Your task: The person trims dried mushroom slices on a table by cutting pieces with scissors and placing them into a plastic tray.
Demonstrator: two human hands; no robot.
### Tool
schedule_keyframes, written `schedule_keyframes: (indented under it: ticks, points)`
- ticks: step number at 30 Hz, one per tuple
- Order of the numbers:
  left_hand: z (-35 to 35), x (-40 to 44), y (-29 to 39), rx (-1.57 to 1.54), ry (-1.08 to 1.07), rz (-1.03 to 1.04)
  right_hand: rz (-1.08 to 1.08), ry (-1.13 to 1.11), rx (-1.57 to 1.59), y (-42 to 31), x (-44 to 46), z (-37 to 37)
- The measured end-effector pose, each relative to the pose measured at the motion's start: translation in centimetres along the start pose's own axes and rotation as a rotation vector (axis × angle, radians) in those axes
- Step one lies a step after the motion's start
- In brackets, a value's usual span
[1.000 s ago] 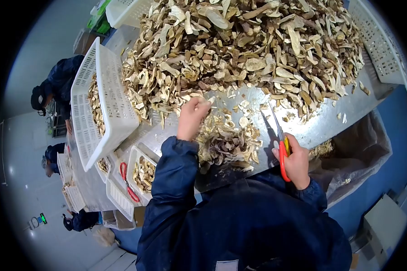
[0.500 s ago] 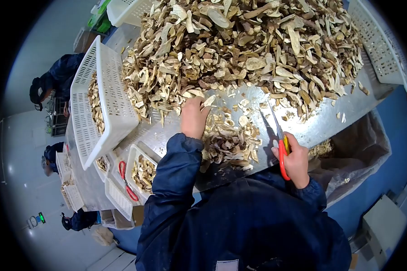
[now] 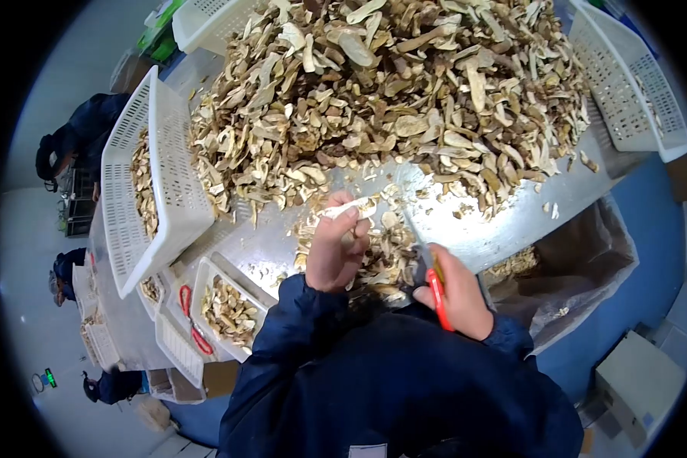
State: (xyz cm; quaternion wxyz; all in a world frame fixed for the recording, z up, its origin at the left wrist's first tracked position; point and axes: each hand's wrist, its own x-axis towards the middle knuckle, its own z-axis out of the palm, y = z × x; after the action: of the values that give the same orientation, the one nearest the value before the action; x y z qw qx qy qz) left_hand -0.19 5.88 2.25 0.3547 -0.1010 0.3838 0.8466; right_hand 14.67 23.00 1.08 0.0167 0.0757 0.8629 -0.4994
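Between the thumb and fingers of my left hand (image 3: 337, 244) is a pale dried mushroom slice (image 3: 353, 207), raised above the metal table. My right hand (image 3: 462, 294) grips red-handled scissors (image 3: 438, 294), whose blades look smeared and point toward the left hand. Below and between the hands lies a small heap of mushroom slices (image 3: 389, 256), partly covered by my fingers. Beyond them rises a large pile of dried mushroom slices (image 3: 389, 107), cream and brown in colour.
A white perforated basket (image 3: 183, 175) with slices stands left, another basket (image 3: 626, 91) far right. A white tray (image 3: 206, 286) of slices and spare red-handled scissors (image 3: 193, 320) lie at lower left. A lined bin (image 3: 580, 267) sits right of the table (image 3: 504, 229). Co-workers (image 3: 91, 130) are at left.
My left hand has lifted a mushroom slice from the pile's edge and drawn it nearer my body. The scissors have swung left and down toward it. The whole view has shifted slightly.
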Motion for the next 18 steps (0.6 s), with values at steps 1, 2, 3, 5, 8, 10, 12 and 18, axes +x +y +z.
schedule_keyframes:
  ticks: [1, 2, 3, 5, 8, 10, 12, 18]
  points:
    - [0.4, -0.2, -0.6, -0.005, -0.026, -0.003, -0.020, -0.008, 0.023, -0.2, 0.1, 0.0]
    - [0.9, -0.4, -1.1, -0.010, -0.049, -0.005, -0.040, -0.019, 0.049, -0.6, 0.2, -0.1]
    - [1.6, -0.7, -1.5, 0.004, -0.008, -0.026, -0.056, -0.005, 0.052, -0.8, 0.4, -0.1]
    - [2.2, -0.8, -2.4, 0.004, 0.000, -0.020, -0.053, 0.005, 0.047, -1.3, 0.6, -0.2]
    - [2.1, -0.8, -3.1, -0.021, -0.001, -0.003, -0.039, -0.002, 0.026, -1.2, 0.8, -0.2]
    - [1.5, -0.8, -3.3, -0.025, 0.000, 0.025, -0.049, 0.012, -0.002, -1.4, 0.8, 0.0]
    - [0.9, -0.9, -3.2, 0.003, -0.016, 0.026, 0.035, -0.038, -0.018, -1.6, 0.8, -0.1]
    - [0.4, -1.4, -2.2, -0.062, 0.013, -0.003, 0.077, -0.053, -0.025, -0.8, 0.2, 0.7]
